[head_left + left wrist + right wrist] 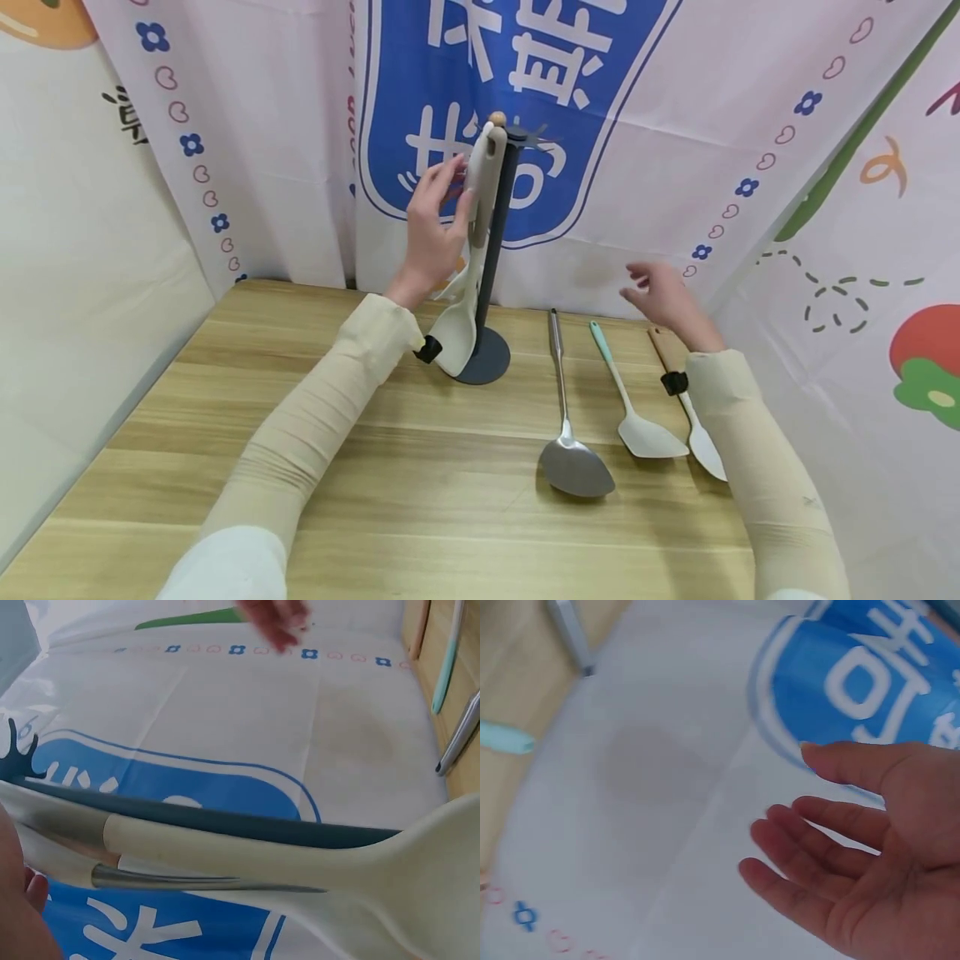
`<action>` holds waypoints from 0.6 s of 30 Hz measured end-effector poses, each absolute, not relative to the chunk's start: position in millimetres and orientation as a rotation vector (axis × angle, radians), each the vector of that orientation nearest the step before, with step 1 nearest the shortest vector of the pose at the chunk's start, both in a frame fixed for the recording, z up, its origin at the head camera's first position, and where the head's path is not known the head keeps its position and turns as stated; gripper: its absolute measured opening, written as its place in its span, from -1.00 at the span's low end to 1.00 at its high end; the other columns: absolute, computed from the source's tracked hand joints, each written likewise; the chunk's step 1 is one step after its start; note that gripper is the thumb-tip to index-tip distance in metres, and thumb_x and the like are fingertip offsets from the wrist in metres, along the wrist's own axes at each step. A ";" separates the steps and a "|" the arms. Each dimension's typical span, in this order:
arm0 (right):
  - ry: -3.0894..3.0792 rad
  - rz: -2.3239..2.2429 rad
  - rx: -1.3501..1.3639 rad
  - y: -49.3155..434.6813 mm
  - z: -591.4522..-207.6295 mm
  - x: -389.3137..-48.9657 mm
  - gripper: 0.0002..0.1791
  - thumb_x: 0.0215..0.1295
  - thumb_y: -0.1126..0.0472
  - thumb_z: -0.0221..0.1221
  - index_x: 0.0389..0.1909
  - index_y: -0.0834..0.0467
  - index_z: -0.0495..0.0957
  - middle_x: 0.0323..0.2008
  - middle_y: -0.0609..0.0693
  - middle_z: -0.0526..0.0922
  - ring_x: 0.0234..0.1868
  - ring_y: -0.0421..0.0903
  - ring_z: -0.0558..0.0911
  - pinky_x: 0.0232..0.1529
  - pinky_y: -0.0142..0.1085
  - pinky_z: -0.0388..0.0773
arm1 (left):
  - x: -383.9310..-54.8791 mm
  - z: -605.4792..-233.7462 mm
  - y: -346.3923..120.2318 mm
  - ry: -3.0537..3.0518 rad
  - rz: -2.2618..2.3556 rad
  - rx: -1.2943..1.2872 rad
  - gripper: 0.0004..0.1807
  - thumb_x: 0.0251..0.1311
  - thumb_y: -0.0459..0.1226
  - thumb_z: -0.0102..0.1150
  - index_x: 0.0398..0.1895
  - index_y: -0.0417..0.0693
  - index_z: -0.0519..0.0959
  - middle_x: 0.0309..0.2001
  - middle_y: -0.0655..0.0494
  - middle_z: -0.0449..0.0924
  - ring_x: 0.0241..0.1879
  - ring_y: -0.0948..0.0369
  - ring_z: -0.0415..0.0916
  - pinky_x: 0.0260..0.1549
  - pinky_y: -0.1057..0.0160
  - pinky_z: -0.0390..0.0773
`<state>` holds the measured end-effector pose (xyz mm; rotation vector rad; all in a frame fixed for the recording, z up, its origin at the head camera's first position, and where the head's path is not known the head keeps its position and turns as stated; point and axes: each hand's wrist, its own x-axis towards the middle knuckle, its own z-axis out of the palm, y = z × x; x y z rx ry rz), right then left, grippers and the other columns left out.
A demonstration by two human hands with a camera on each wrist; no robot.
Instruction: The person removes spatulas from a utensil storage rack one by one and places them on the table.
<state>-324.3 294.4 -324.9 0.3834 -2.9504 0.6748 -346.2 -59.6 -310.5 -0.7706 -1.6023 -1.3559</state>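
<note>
My left hand (435,229) is raised at a dark utensil stand (480,367), its thumb and fingers about the upper part of a white handle (476,171). In the left wrist view that handle runs into a thin metal shaft, its lower end hidden. Hanging beside it is a white spoon (456,337) with a grey-beige handle (489,187). My right hand (660,292) hovers at the right with nothing in it, fingers loosely bent and thumb apart in the right wrist view. Below it lies a white-headed utensil with a wooden handle (667,346), partly covered by the forearm.
On the wooden table (375,517) lie a metal wok turner (576,468) and a white turner (648,437) with a mint handle. Dark hooks (24,754) fan out at the stand's top. A printed cloth (300,150) hangs close behind the table.
</note>
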 end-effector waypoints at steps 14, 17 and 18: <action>-2.339 0.697 0.795 206.0 -221.4 -334.1 -0.64 0.42 0.32 0.23 0.20 0.28 0.60 0.08 0.21 0.67 0.14 0.07 0.61 0.23 -0.02 0.59 | -312.2 -321.3 -45.1 -1.657 -1.400 -0.721 -0.56 0.35 -0.43 0.22 0.28 -0.32 0.52 0.15 -0.23 0.52 0.11 0.02 0.54 0.15 0.15 0.63; -2.298 0.696 0.832 193.4 -207.5 -338.8 -0.63 0.42 0.30 0.23 0.21 0.24 0.61 0.09 0.17 0.67 0.13 0.00 0.62 0.24 -0.10 0.59 | -309.7 -323.5 -44.9 -1.677 -1.391 -0.717 -0.55 0.35 -0.44 0.20 0.30 -0.34 0.49 0.17 -0.24 0.51 0.13 0.01 0.54 0.16 0.14 0.62; -2.288 0.694 0.842 190.0 -204.1 -340.4 -0.62 0.41 0.30 0.24 0.21 0.23 0.61 0.09 0.16 0.67 0.13 -0.03 0.62 0.24 -0.14 0.59 | -309.3 -324.6 -45.0 -1.685 -1.390 -0.715 -0.54 0.36 -0.44 0.20 0.31 -0.34 0.48 0.17 -0.25 0.51 0.14 0.01 0.54 0.17 0.14 0.62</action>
